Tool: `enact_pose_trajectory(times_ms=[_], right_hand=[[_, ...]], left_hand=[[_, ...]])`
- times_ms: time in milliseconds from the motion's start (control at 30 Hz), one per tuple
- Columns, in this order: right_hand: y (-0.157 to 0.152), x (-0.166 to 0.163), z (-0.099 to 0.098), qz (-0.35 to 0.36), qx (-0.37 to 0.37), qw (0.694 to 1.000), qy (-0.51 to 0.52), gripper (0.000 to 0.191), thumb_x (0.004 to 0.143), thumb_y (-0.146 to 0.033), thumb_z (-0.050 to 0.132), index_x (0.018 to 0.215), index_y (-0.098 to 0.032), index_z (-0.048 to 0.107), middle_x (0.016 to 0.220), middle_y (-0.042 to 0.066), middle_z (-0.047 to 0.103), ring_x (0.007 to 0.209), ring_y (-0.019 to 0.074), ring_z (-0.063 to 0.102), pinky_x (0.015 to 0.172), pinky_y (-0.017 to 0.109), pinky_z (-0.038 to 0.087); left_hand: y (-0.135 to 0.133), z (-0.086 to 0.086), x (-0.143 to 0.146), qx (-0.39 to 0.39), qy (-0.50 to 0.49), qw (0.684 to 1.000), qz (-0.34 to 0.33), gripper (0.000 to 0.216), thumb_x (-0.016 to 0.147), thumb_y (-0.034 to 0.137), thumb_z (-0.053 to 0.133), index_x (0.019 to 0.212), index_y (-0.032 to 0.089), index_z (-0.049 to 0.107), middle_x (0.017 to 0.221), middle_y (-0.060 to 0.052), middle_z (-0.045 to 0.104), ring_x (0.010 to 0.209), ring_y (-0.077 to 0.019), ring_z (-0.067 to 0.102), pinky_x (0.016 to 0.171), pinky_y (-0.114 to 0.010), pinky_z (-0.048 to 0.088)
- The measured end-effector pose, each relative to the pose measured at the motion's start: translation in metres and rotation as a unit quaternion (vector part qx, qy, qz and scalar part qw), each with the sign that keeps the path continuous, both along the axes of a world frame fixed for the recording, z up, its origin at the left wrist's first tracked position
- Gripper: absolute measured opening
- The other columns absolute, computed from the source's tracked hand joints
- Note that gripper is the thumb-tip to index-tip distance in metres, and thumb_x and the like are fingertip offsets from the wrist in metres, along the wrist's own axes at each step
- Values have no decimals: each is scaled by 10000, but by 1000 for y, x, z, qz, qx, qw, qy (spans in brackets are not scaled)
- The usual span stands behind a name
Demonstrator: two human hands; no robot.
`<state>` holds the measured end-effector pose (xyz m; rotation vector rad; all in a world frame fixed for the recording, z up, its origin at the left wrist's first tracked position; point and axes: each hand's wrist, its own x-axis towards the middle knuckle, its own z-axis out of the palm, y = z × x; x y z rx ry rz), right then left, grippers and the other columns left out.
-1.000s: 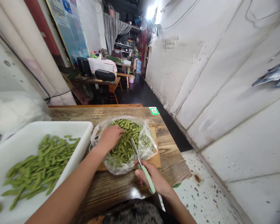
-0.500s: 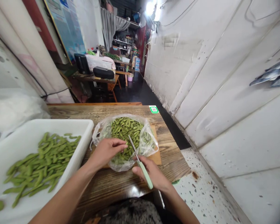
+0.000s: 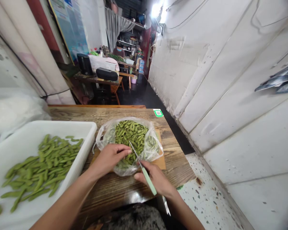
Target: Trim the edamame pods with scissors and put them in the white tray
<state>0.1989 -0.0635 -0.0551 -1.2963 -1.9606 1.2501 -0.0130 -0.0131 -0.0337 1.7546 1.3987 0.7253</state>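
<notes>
Green-handled scissors (image 3: pixel 144 168) in closed right hand (image 3: pixel 156 179) point away; left hand (image 3: pixel 110 156) pinches pods (image 3: pixel 131 135)

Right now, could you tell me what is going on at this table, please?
A person sits at a wooden table, working on green pods. The left hand holds a pod at the mouth of a clear bag full of them, and the right hand holds scissors with the blades up against that pod. A white tub on the left holds a spread of pods. Another person sits far back in the room.
</notes>
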Motion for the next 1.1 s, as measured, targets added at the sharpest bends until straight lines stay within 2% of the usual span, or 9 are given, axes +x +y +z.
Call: enact_pose_trajectory(times_ms=[233, 333, 433, 533, 633, 733, 867, 967, 1100], right_hand=[[2, 6, 7, 29, 28, 998, -43, 562, 767, -488, 676, 1227, -183, 570, 865, 18, 629, 747, 169, 547, 718, 250, 432], [1, 7, 5, 19, 19, 999, -30, 495, 774, -481, 670, 1161, -177, 615, 818, 2, 607, 719, 153, 520, 704, 240, 421], [0, 5, 0, -2, -4, 1000, 6, 397, 786, -486, 655, 1017, -163, 668, 731, -17, 555, 678, 137, 484, 659, 228, 400], [1, 3, -5, -19, -15, 999, 46, 387, 752, -503, 686, 908, -150, 675, 685, -24, 509, 655, 127, 461, 635, 226, 387], [0, 2, -9, -29, -52, 995, 80, 462, 733, -557, 681, 958, -156, 642, 640, -34, 481, 586, 114, 455, 568, 224, 388], [-1, 1, -13, -10, -129, 982, 137, 609, 789, -650, 551, 1144, -155, 539, 606, -52, 455, 477, 93, 436, 470, 213, 378], [-3, 0, -16, 19, -135, 978, 157, 640, 817, -673, 485, 1178, -145, 507, 658, -36, 481, 475, 78, 458, 456, 199, 384], [-4, -2, -14, 20, -129, 982, 136, 589, 827, -641, 511, 1167, -161, 524, 626, -42, 481, 476, 78, 459, 455, 193, 380], [-3, -4, -12, 14, -129, 983, 132, 580, 836, -634, 504, 1172, -162, 524, 613, -42, 482, 478, 80, 465, 453, 191, 388]], left_hand=[[1, -1, -5, 7, 11, 999, -39, 330, 800, 452, 519, 830, 212, 743, 825, 7, 751, 773, -184, 654, 728, -246, 455], [0, -1, -5, -2, 2, 999, -50, 322, 797, 449, 526, 824, 210, 740, 805, 5, 747, 758, -185, 651, 715, -250, 457], [-1, -2, -3, -22, -26, 999, -22, 292, 772, 446, 560, 809, 214, 733, 801, -4, 745, 762, -194, 653, 715, -260, 464], [-3, -2, -1, -69, -71, 995, 17, 281, 738, 452, 604, 794, 200, 712, 669, -2, 708, 685, -193, 651, 681, -276, 474], [-4, 0, 0, -124, -203, 969, 64, 287, 684, 447, 681, 793, 183, 653, 675, 1, 696, 713, -191, 678, 730, -298, 502], [-4, 0, -1, -160, -359, 914, 105, 333, 625, 401, 766, 806, 175, 600, 784, -13, 712, 822, -192, 700, 842, -327, 510], [-5, 0, 4, -186, -442, 867, 137, 343, 575, 292, 822, 790, 166, 586, 777, -27, 724, 854, -188, 703, 907, -333, 502], [-7, -2, 11, -176, -450, 861, 161, 325, 558, 261, 830, 753, 157, 591, 753, -27, 728, 821, -173, 702, 897, -322, 510], [-10, -6, 18, -159, -420, 876, 175, 329, 537, 305, 835, 730, 148, 619, 756, -28, 737, 760, -154, 691, 849, -311, 526]])
